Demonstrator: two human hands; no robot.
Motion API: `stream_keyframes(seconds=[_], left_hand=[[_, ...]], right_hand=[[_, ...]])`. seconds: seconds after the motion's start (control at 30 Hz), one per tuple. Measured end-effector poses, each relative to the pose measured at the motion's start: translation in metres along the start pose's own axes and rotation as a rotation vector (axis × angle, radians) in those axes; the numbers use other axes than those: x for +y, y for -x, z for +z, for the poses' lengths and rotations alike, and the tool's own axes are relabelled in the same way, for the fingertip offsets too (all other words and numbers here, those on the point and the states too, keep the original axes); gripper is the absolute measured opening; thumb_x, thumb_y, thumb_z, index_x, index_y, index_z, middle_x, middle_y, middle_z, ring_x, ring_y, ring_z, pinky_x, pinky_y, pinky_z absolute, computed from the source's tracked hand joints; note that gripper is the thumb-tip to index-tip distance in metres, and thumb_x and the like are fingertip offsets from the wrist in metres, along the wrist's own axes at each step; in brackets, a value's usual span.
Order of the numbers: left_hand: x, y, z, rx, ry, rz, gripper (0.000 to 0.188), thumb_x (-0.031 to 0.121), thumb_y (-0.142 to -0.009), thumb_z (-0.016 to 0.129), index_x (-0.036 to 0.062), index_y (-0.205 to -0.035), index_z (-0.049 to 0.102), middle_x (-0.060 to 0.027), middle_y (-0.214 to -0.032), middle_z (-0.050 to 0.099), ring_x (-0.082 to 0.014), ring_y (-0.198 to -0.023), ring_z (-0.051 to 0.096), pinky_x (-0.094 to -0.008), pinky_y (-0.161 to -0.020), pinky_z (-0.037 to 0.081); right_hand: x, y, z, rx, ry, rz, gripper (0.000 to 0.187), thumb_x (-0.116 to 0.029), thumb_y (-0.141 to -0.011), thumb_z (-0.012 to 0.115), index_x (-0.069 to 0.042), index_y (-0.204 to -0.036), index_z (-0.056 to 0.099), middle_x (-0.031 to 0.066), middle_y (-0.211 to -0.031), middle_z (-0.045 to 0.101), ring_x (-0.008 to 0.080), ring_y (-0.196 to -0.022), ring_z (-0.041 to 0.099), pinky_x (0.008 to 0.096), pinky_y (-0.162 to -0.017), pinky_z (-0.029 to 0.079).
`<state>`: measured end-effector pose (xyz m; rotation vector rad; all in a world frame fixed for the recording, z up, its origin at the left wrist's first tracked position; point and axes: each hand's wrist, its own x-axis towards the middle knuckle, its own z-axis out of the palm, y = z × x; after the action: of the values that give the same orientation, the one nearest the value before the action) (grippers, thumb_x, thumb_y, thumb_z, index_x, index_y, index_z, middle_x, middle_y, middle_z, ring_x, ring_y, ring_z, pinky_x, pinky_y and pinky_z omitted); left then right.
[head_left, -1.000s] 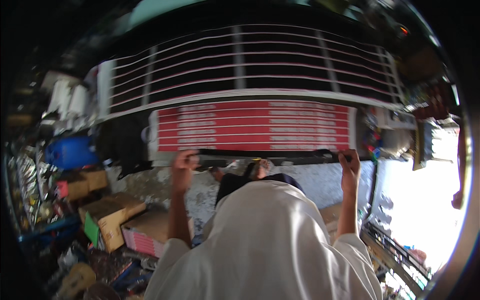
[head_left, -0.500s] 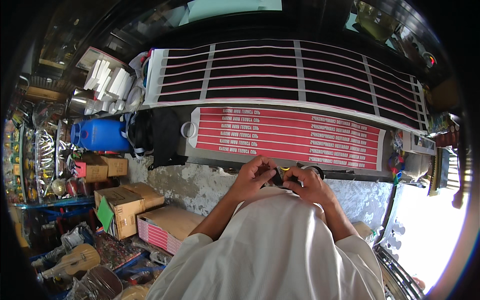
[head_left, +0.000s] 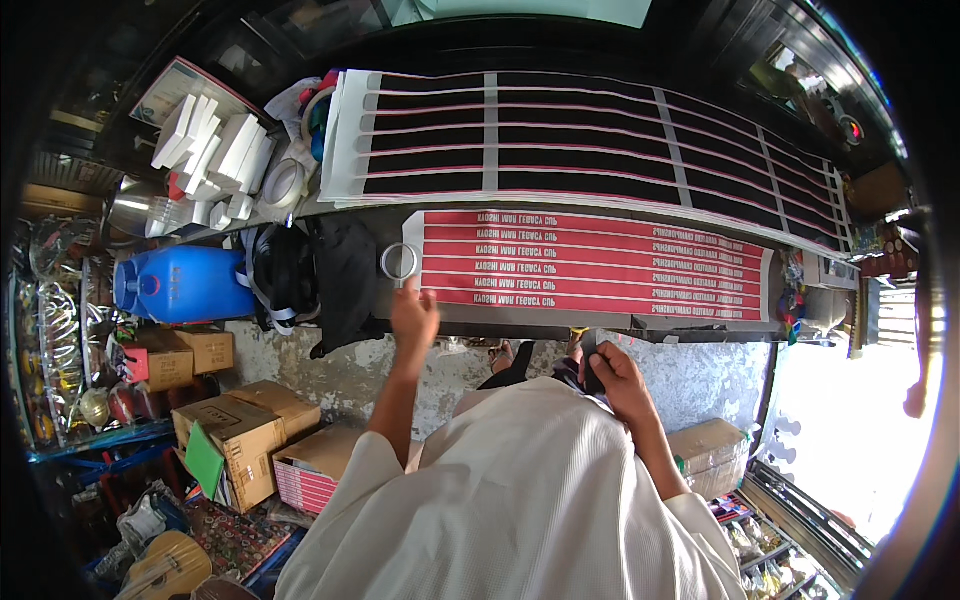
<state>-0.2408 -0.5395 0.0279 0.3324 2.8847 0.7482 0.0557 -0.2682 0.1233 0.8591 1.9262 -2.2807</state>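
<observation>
At near table edge (head_left: 500, 317) | red sheet (head_left: 600, 262) lay uncut | left hand (head_left: 415, 318) by tape roll (head_left: 385, 263), grip unclear | right hand (head_left: 618, 375) pinched dark strip (head_left: 594, 374)

Off-white textured shirt (head_left: 510, 470), short loose sleeves (head_left: 694, 512), dark trousers (head_left: 514, 370).

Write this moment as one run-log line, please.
left hand: at tape roll | right hand: holds black strip | red-striped sheet: on bench

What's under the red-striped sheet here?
The red-striped sheet lies on a dark bench top, visible along its near edge. Whatever the sheet covers cannot be seen, so I cannot tell whether more sheets are stacked below.
</observation>
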Motion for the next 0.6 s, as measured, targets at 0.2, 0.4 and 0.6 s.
stream_keyframes(seconds=[0.2,0.4,0.6], left_hand=[[-0.073,-0.058,0.026,0.106,-0.051,0.024,0.034,0.010,-0.095,0.075,0.0071,-0.128,0.070,-0.0191,-0.114,0.064,-0.0405,-0.103,0.069,-0.0497,-0.090,0.057],[-0.055,-0.054,0.010,0.384,0.087,0.224,0.021,0.002,-0.098,0.070,0.0076,-0.118,0.072,-0.0184,-0.115,0.062,-0.0400,-0.104,0.068,-0.0495,-0.088,0.057],[0.006,0.009,-0.026,0.071,0.296,0.678,0.026,-0.001,-0.092,0.072,0.0071,-0.117,0.073,-0.0149,-0.110,0.064,-0.0360,-0.099,0.067,-0.0472,-0.082,0.055]], right_hand=[[0.020,0.022,0.019,0.074,-0.104,0.207,0.010,-0.010,-0.112,0.058,-0.002,-0.114,0.064,0.0050,-0.092,0.071,0.0107,-0.079,0.063,0.0281,-0.074,0.051],[0.019,0.016,0.043,0.242,0.192,0.143,0.028,-0.014,-0.107,0.068,-0.005,-0.132,0.062,0.0034,-0.079,0.069,0.0104,-0.071,0.064,0.0293,-0.066,0.051],[-0.019,0.008,0.072,0.252,0.623,-0.119,0.056,-0.013,-0.100,0.075,-0.010,-0.152,0.056,0.0131,-0.074,0.069,0.0198,-0.063,0.069,0.0338,-0.062,0.053]])
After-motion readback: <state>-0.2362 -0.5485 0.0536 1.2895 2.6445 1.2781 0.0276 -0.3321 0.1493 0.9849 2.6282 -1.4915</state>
